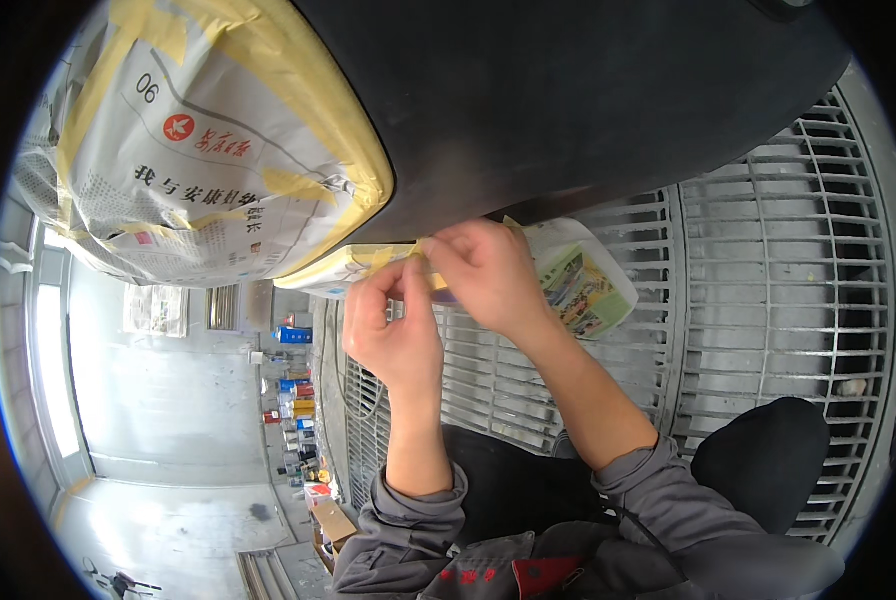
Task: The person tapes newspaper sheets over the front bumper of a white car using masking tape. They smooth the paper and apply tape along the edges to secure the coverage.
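Note:
A large smooth dark panel (568, 100) fills the upper middle and right. To its left, printed newspaper (203, 85) covers a rounded part, its border fixed with yellow masking tape (363, 150). Below the panel's lower edge runs a narrower strip of taped paper (338, 268). My left hand (396, 325) is closed there, thumb and forefinger pinching at the yellow tape. Right beside it my right hand (493, 275) is closed too, its fingertips pressed on the tape against the panel edge. The fingers partly hide the tape between them.
Metal floor grating (768, 280) lies beneath me, with my bent knee (763, 460) above it. Colour-printed paper (588, 285) hangs beyond my right hand. Along the wall stand several cans and bottles (298, 400), near an open cardboard box (333, 522).

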{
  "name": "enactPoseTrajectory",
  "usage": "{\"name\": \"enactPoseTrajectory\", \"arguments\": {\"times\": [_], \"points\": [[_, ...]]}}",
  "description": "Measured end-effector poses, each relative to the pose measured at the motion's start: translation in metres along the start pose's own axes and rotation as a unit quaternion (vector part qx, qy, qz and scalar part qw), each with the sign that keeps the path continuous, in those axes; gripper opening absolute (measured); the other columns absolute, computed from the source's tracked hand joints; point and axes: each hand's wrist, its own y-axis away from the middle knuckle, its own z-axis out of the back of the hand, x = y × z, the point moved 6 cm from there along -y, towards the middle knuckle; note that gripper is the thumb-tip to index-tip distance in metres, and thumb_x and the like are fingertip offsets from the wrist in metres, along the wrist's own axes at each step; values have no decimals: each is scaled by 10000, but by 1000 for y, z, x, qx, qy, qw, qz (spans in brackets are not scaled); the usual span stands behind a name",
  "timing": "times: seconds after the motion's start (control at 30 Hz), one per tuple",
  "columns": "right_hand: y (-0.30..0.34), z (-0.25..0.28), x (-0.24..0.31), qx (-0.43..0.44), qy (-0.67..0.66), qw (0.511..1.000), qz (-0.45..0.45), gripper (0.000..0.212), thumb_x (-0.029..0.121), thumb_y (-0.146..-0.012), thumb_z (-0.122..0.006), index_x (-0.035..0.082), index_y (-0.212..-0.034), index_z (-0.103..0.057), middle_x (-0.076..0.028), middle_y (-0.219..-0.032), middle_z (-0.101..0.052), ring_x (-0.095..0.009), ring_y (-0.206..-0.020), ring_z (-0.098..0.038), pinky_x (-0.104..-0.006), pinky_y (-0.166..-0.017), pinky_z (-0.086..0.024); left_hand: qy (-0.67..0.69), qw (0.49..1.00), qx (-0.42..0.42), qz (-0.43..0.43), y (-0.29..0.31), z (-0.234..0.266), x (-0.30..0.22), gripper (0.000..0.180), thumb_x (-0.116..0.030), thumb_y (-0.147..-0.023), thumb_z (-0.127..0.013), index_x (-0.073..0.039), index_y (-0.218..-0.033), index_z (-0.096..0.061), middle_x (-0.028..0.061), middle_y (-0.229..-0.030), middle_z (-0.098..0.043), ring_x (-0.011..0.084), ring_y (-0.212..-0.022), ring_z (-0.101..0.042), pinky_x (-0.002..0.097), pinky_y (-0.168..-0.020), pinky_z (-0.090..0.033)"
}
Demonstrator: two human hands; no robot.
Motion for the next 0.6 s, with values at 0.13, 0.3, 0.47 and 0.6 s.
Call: {"name": "enactPoseTrajectory", "arguments": {"times": [0.13,0.3,0.47,0.6], "points": [[-2,-1,0,9,33,999,-4,217,154,-993,-729,-59,-996,-774,-126,-740,-763,-118,-649,-703,-322,-611,-525,-27,999,-14,-35,-1,-2,-4,120,-5,-862,-874,-37,-903,-766,47,-791,-702,161,-665,-634,310,-631,-510],[-3,-4,1,-18,22,999,35,188,185,-967,-746,0,-938,-764,-149,-741,-751,-275,-627,-720,-397,-594,-537,-36,997,-18,-61,-3,-3,-8,135,6,-865,-868,-36,-898,-744,50,-788,-681,168,-646,-611,320,-616,-506],[-1,-3,3,-41,34,998,21,183,203,-945,-774,27,-901,-754,-145,-730,-740,-330,-625,-726,-428,-589,-543,-41,997,-21,-61,-3,-5,-8,158,11,-863,-862,-34,-882,-712,54,-793,-668,174,-643,-609,323,-607,-502],[7,0,-13,-123,26,992,-4,147,182,-950,-774,37,-966,-754,-135,-747,-741,-299,-624,-732,-406,-582,-538,-47,997,-27,-59,-2,-7,-6,172,7,-859,-863,-38,-864,-697,51,-789,-662,176,-639,-608,327,-603,-499]]}}
